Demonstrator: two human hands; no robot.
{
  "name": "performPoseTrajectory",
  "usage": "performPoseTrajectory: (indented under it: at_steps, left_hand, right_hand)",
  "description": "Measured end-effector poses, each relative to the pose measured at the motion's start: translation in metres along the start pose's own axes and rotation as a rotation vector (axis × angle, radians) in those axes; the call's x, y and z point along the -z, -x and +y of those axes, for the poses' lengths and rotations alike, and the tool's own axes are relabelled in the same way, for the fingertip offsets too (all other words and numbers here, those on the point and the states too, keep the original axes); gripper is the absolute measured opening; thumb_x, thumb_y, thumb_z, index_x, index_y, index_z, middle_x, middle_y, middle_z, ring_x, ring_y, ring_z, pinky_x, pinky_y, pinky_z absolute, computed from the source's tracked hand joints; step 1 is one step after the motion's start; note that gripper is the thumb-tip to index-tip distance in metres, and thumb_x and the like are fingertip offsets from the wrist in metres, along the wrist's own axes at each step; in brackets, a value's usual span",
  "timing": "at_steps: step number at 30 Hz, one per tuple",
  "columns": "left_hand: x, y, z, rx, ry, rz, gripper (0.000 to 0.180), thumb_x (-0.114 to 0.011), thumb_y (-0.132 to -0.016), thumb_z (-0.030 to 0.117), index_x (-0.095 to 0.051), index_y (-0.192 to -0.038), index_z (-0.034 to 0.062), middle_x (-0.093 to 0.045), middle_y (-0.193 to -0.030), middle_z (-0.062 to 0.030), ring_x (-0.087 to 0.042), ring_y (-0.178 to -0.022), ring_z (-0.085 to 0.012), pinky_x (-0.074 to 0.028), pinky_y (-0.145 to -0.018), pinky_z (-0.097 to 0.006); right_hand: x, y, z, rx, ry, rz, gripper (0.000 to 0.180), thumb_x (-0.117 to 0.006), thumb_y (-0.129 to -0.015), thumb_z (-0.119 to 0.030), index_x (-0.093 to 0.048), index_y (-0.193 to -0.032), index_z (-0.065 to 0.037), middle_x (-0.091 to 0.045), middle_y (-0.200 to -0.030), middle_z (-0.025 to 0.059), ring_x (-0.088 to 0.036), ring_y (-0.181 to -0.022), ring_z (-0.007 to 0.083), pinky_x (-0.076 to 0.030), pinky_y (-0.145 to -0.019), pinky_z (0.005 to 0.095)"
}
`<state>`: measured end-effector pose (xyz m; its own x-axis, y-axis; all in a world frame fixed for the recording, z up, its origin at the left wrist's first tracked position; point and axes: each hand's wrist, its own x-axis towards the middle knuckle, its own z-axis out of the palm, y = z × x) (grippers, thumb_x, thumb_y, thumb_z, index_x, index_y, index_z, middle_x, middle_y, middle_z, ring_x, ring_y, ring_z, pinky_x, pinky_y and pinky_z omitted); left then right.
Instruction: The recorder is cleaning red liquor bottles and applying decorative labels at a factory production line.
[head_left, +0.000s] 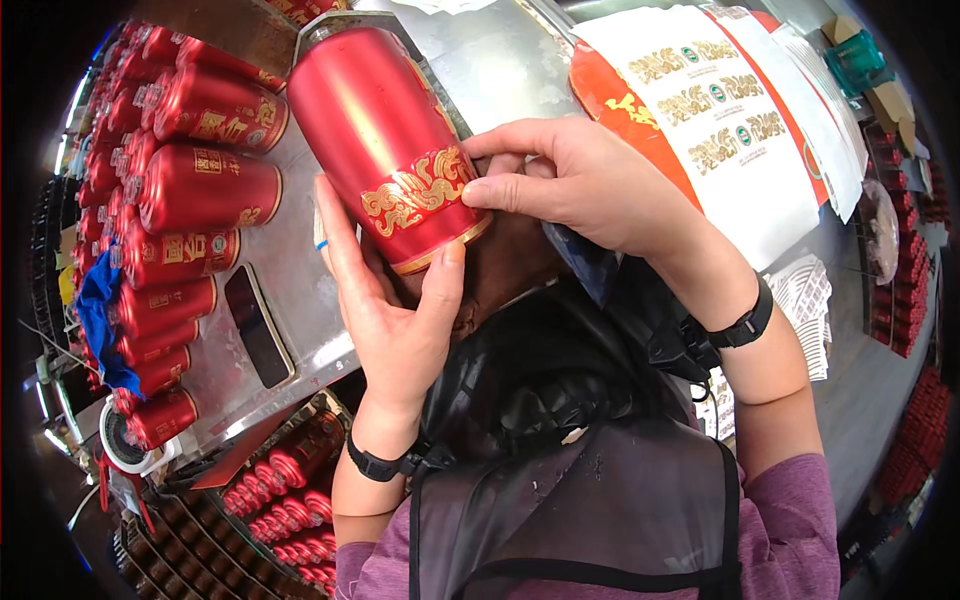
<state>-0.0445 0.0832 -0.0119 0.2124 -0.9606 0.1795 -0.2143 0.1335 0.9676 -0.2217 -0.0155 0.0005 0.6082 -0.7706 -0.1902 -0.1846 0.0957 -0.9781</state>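
Observation:
A shiny red bottle [372, 105] with a gold ornamental band near its base lies tilted in front of me, neck pointing away. My left hand [395, 325] is closed round the base end from below, thumb along the lower edge. With thumb and fingers, my right hand [560, 180] pinches at the right side of the gold-patterned label [415, 190]. Whether a loose edge of the label is between those fingers cannot be made out. A brown surface shows under the bottle's base, partly hidden by my hands.
Many red bottles [205, 187] stand and lie along the left of the metal table [300, 225]. A phone [258, 325] lies beside them, with a blue cloth [97, 310] farther left. White label sheets [715, 130] are stacked at the right. Crates of bottles [300, 455] sit below left.

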Motion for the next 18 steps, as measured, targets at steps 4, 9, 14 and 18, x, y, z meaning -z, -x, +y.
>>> performPoseTrajectory:
  at_steps: [4, 9, 14, 18]
  left_hand:
    - [-0.001, -0.002, -0.006, 0.014, 0.156, 0.006, 0.09, -0.065, -0.088, 0.003, -0.008, -0.157, 0.0008, -0.028, -0.153, -0.016, -0.038, -0.138, -0.0256, -0.033, -0.113, -0.038]
    - [0.01, 0.01, -0.017, -0.267, -0.194, 0.196, 0.055, -0.054, -0.098, 0.016, -0.039, -0.147, -0.0036, -0.046, -0.146, -0.0199, -0.047, -0.133, -0.0309, -0.038, -0.11, -0.044]
    - [0.03, 0.03, -0.01, -0.593, -0.735, 0.012, 0.031, -0.064, -0.087, 0.003, -0.067, -0.118, -0.0013, -0.069, -0.11, -0.0181, -0.064, -0.105, -0.0339, -0.05, -0.099, -0.041]
    - [0.028, 0.023, -0.012, -0.747, -0.843, -0.038, 0.033, -0.066, -0.08, -0.008, -0.072, -0.112, 0.0001, -0.067, -0.115, -0.0162, -0.063, -0.105, -0.0318, -0.054, -0.088, -0.04]
  right_hand:
    - [0.004, -0.003, 0.002, 0.016, 0.033, 0.008, 0.04, -0.071, -0.092, -0.018, -0.063, -0.123, 0.007, -0.06, -0.08, -0.0027, -0.05, -0.069, 0.0018, -0.04, -0.06, 0.0184]
    - [0.001, -0.004, 0.009, 0.055, 0.005, 0.051, 0.04, -0.073, -0.089, -0.024, -0.066, -0.117, 0.004, -0.062, -0.074, 0.0012, -0.053, -0.065, 0.0067, -0.042, -0.06, 0.0229]
    - [0.003, -0.005, 0.005, 0.076, 0.072, 0.072, 0.04, -0.074, -0.087, -0.03, -0.071, -0.11, 0.002, -0.065, -0.07, 0.0062, -0.057, -0.063, 0.0123, -0.045, -0.061, 0.0278]
    - [0.001, -0.004, 0.007, 0.084, 0.058, 0.073, 0.038, -0.073, -0.087, -0.03, -0.071, -0.109, 0.001, -0.065, -0.07, 0.0069, -0.057, -0.063, 0.0125, -0.046, -0.061, 0.0284]
